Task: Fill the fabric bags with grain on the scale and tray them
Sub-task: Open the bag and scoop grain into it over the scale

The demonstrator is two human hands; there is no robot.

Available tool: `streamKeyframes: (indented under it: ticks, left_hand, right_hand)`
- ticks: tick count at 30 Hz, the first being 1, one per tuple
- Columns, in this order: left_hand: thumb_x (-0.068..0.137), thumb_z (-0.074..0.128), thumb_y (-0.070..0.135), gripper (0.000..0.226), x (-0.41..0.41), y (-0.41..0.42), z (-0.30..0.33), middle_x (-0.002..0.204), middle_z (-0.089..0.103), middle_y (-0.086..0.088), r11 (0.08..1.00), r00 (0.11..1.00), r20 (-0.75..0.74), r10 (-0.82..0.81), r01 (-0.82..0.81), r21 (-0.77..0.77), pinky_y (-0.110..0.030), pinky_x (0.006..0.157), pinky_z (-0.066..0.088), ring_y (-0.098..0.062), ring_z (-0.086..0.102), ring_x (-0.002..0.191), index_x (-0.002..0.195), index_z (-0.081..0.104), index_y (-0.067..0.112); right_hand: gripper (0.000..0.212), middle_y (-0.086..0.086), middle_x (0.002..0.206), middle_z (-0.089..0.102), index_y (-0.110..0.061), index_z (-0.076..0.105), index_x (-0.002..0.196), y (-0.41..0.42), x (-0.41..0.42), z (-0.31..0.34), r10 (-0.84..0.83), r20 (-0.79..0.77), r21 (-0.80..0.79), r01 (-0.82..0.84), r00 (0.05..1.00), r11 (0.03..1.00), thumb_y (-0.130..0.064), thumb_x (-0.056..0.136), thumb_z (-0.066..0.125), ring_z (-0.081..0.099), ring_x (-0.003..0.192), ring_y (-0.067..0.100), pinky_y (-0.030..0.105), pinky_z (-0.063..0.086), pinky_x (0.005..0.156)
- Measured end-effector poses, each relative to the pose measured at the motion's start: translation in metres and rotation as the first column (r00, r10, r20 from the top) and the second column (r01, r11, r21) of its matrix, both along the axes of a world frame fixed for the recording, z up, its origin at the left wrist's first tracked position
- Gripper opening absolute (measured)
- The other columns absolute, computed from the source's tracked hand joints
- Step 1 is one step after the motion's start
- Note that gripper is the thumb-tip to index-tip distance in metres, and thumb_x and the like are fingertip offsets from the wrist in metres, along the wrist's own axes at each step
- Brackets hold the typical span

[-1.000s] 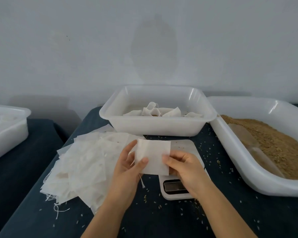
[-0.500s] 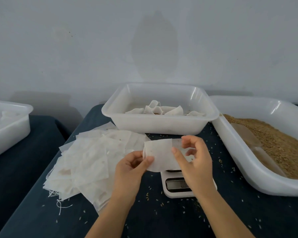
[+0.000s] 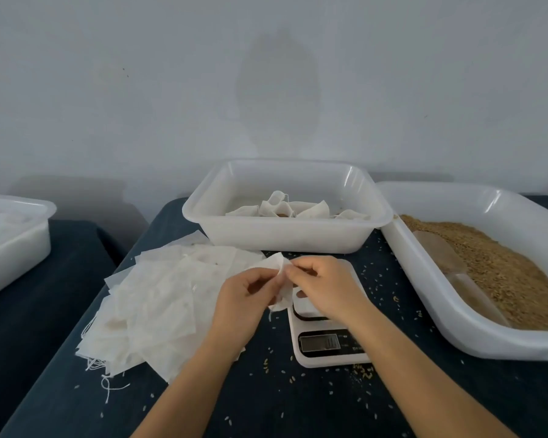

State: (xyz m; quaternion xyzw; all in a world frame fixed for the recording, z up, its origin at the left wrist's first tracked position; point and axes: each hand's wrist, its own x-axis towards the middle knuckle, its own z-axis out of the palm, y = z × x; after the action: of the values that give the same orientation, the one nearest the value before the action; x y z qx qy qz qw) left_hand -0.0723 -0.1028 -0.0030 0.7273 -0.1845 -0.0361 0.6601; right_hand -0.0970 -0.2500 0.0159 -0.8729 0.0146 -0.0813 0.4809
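Note:
One white fabric bag [image 3: 274, 271] is held between both hands above the near edge of the small white scale [image 3: 325, 335]. My left hand [image 3: 242, 298] pinches its left side, and my right hand [image 3: 321, 284] pinches its right side with thumb and fingers. The bag is crumpled and pulled apart at the top. A loose pile of flat empty bags [image 3: 165, 298] lies left of the scale. The white tray [image 3: 285, 235] behind holds several filled bags [image 3: 293, 210]. Brown grain [image 3: 500, 270] fills the big tub [image 3: 450, 317] on the right.
A translucent scoop [image 3: 446, 263] lies in the grain near the tub's left wall. Another white tray [image 3: 13, 238] stands at the far left on a separate dark surface. Loose grains are scattered over the dark tablecloth [image 3: 282, 399] around the scale. A bare wall stands behind.
The bag was held flat and facing me; now both hands have come together and pulled it open, crumpling it. The right hand moved from its right edge to its top.

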Motion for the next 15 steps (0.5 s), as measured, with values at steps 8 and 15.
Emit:
streamKeyframes:
  ticks: [8,15]
  left_hand:
    - [0.085,0.050,0.002,0.029,0.022,-0.016,0.034,0.075,0.058,0.001,0.938,0.940,0.337,-0.058,-0.063,0.340,-0.027,0.061,0.048,-0.018,0.056,0.063,0.082,0.043,0.031]
    - [0.088,0.053,0.036,0.033,0.033,-0.020,0.055,0.105,0.051,0.006,0.678,0.669,0.544,-0.506,-0.080,0.730,-0.022,0.078,0.041,-0.010,0.051,0.088,0.113,0.064,0.019]
  right_hand:
    - [0.017,0.000,0.081,0.067,-0.027,0.054,0.090,-0.031,0.011,0.034,-0.108,-0.089,-0.084,0.100,0.990,0.991,-0.015,0.087,0.064,0.067,0.065,0.006,0.029,0.059,0.069]
    - [0.019,-0.001,0.081,0.064,-0.024,0.053,0.086,-0.046,0.011,0.058,-0.040,-0.138,-0.216,0.009,0.990,0.976,-0.005,0.086,0.058,0.064,0.063,0.007,0.025,0.058,0.065]
